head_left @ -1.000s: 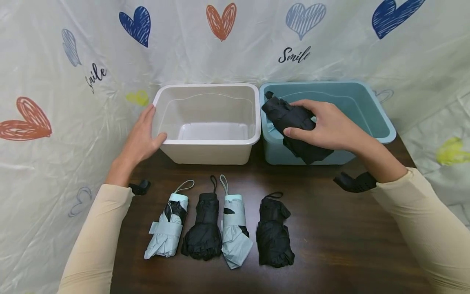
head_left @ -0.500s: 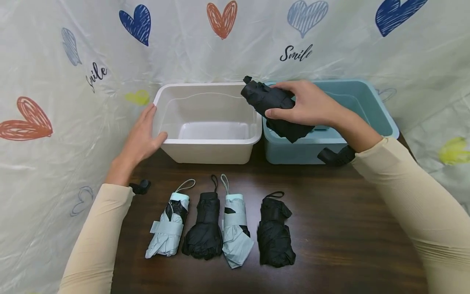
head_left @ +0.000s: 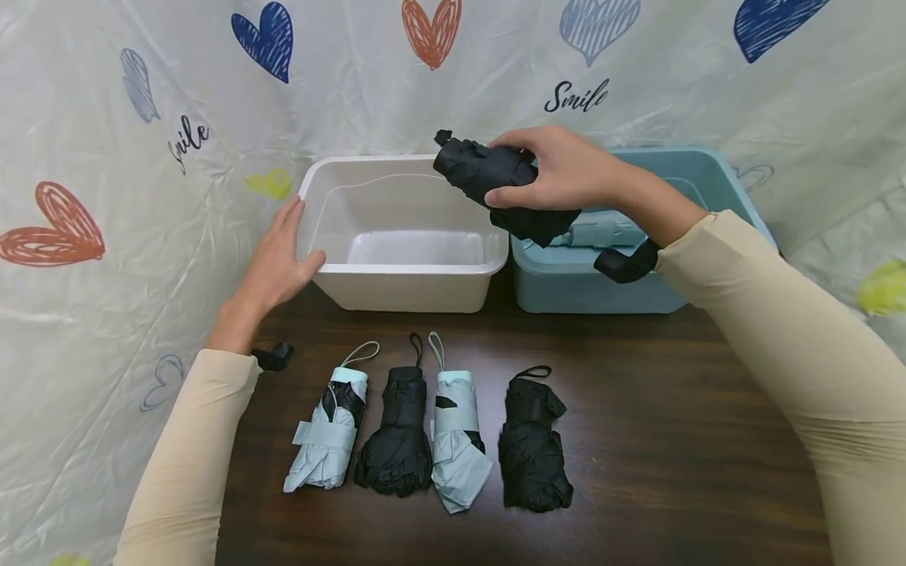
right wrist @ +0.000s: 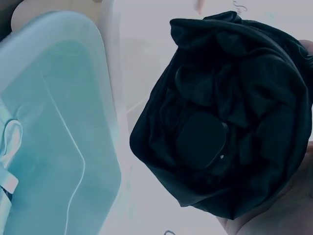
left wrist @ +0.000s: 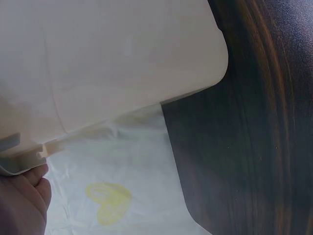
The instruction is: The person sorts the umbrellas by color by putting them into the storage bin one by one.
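Observation:
My right hand (head_left: 559, 169) grips a folded black umbrella (head_left: 474, 169) above the place where the two bins meet. Its gathered cloth end (right wrist: 220, 122) fills much of the right wrist view. At the left, my left hand (head_left: 269, 271) holds the rim of the white bin (head_left: 410, 291), thumb over the near corner; its fingertips show under the rim in the left wrist view. A folded light blue umbrella (head_left: 605, 230) lies in the blue bin (head_left: 594, 291), partly hidden by my right arm.
On the dark wooden table (head_left: 665, 440) lie a pale blue umbrella (head_left: 325, 440), a black umbrella (head_left: 396, 440), another pale blue umbrella (head_left: 456, 448) and, further right, another black umbrella (head_left: 534, 448). A heart-printed sheet (head_left: 354, 79) hangs behind the bins.
My right hand has lifted the black umbrella from the blue bin's near left side and carried it up and left, over the white bin's right edge. The left hand stays on the rim.

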Demonstrator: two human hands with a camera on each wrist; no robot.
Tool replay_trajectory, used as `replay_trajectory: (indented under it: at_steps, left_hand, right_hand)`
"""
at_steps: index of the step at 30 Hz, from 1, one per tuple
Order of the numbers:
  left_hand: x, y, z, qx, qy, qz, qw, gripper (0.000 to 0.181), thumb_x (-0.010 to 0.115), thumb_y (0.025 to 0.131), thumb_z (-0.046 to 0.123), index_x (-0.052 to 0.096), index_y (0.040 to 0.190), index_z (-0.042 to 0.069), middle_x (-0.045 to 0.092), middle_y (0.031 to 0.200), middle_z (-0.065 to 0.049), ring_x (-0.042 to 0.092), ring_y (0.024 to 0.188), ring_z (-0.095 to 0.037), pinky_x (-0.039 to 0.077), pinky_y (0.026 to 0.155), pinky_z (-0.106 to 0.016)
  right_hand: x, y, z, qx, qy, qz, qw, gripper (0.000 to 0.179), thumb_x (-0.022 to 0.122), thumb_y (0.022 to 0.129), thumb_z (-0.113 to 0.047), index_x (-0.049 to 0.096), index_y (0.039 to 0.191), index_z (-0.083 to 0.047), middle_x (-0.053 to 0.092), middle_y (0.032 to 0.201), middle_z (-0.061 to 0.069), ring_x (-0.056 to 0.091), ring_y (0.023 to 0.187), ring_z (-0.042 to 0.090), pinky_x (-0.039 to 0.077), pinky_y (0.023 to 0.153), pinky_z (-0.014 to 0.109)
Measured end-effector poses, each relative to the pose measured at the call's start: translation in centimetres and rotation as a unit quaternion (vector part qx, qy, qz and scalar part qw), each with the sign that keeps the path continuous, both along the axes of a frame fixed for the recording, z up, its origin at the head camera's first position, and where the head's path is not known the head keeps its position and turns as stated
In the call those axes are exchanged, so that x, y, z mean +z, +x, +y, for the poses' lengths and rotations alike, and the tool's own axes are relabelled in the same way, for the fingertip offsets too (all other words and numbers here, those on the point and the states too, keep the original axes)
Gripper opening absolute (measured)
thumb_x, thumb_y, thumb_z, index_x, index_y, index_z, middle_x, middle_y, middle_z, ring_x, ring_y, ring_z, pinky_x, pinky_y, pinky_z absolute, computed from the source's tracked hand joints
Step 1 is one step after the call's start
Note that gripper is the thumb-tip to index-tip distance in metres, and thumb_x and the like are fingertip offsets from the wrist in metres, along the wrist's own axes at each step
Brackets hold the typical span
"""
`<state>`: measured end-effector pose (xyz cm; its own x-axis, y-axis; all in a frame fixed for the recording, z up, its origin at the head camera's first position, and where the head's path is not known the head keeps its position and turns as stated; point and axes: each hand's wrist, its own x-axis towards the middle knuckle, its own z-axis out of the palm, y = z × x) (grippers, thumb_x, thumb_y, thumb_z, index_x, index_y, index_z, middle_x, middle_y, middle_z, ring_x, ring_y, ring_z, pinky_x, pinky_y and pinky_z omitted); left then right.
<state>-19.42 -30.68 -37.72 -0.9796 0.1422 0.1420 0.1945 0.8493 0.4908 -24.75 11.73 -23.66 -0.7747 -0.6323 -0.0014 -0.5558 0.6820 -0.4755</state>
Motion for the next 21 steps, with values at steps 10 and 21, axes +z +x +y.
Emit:
replay_trajectory:
  at_steps: [10,21]
  left_hand:
    - [-0.1,-0.2,0.0,-0.001,-0.004,0.002,1.0,0.09,0.057,0.094,0.033,0.017,0.169,0.001,0.015,0.178,-0.016,0.02,0.164,-0.04,0.022,0.132,-0.06]
    - [0.0,-0.2,0.1,0.0,-0.001,0.001,1.0,0.09,0.058,0.094,0.031,0.018,0.168,0.0,0.015,0.178,-0.017,0.02,0.164,-0.04,0.021,0.132,-0.06]
  right_hand:
    - [-0.5,-2.1,-2.9,0.025,0.009,-0.006,0.9996,0.068,0.069,0.094,-0.041,0.05,0.153,-0.013,0.063,0.136,0.015,0.061,0.104,0.029,0.05,0.086,0.039]
    - [-1.2,-3.4,-5.9,0.066,0.052,0.002,0.9965,0.068,0.068,0.093,-0.041,0.049,0.153,-0.013,0.063,0.138,0.014,0.057,0.112,0.029,0.049,0.089,0.041]
